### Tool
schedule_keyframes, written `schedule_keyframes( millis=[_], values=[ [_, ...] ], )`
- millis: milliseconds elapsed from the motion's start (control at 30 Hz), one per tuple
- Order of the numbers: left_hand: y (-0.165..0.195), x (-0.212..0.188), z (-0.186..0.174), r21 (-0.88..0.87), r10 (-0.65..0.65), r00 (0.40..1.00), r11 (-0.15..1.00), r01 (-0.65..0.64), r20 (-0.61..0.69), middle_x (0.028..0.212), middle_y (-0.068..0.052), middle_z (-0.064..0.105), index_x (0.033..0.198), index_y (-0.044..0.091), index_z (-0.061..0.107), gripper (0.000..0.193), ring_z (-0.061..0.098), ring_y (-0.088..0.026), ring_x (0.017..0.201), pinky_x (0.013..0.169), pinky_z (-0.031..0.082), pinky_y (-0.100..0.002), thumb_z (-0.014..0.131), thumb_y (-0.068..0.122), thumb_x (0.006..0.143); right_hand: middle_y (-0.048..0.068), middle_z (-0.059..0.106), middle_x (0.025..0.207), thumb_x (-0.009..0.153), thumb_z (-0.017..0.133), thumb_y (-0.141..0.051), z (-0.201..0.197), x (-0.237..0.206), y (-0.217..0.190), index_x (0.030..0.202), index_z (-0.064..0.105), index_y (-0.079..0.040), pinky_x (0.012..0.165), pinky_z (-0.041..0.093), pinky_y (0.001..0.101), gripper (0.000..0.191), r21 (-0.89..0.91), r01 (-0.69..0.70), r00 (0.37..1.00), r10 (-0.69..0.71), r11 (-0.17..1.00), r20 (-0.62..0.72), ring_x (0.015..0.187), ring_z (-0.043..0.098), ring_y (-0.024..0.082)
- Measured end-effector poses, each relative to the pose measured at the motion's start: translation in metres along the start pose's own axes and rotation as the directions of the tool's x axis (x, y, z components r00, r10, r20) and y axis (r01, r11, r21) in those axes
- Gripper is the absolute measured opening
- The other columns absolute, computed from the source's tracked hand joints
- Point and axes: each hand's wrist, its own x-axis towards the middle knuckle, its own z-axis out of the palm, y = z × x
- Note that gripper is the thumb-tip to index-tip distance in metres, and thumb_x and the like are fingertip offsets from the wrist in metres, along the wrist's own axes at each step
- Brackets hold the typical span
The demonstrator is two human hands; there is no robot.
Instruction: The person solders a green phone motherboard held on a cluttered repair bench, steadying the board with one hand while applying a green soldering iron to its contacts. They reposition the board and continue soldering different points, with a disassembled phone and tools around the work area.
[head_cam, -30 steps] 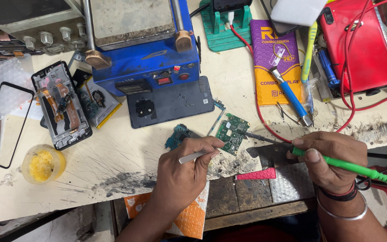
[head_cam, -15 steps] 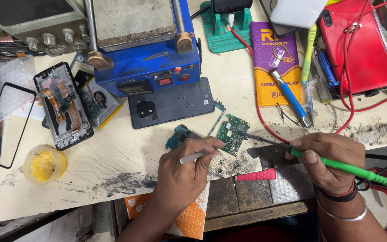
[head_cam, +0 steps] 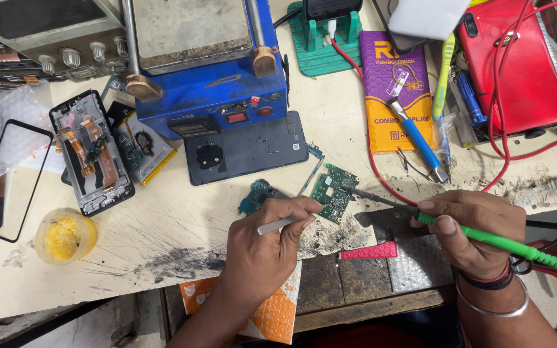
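at frame centre, green circuit board (head_cam: 334, 191) on the worktop (head_cam: 162, 219). left hand (head_cam: 265, 248) pinching tweezers (head_cam: 278, 225), right hand (head_cam: 475, 229) gripping soldering iron (head_cam: 485, 237). best to brace wrists, touch tip briefly.

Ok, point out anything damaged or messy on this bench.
The white benchtop is scored with scratches and smeared with black burn marks near the left hand. An opened phone lies with its insides exposed. The right hand holds a green soldering iron at the green circuit board.
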Motion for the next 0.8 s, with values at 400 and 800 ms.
schedule_keyframes(
  millis=[400, 800],
  values=[
    [0.0028, 0.0004, -0.0019, 0.017, -0.02, 1.0, 1.0, 0.02, -0.004, 0.106, -0.011, 0.079, 0.109, 0.006, 0.048, 0.017, 0.081, -0.021, 0.095, 0.072, 0.068, -0.031, 0.063, 0.007, 0.102, 0.016, 0.072, 0.087, 0.107, 0.061, -0.021, 0.0007, -0.0003, -0.0017, 0.094, 0.066, 0.003, 0.059, 0.061, 0.0265, 0.028, -0.03, -0.007, 1.0, 0.007, 1.0, -0.011, 0.065, 0.075, 0.02],
    [0.0008, -0.0005, -0.0005, 0.011, -0.027, 1.0, 1.0, 0.027, 0.002, 0.105, -0.011, 0.079, 0.109, 0.007, 0.048, 0.017, 0.082, -0.022, 0.094, 0.071, 0.069, -0.031, 0.063, 0.009, 0.103, 0.018, 0.072, 0.09, 0.107, 0.062, -0.02, 0.0009, -0.001, 0.0, 0.094, 0.065, 0.004, 0.06, 0.062, 0.0268, 0.027, -0.01, 0.004, 1.0, -0.004, 1.0, -0.002, 0.066, 0.075, 0.02]
  ],
)
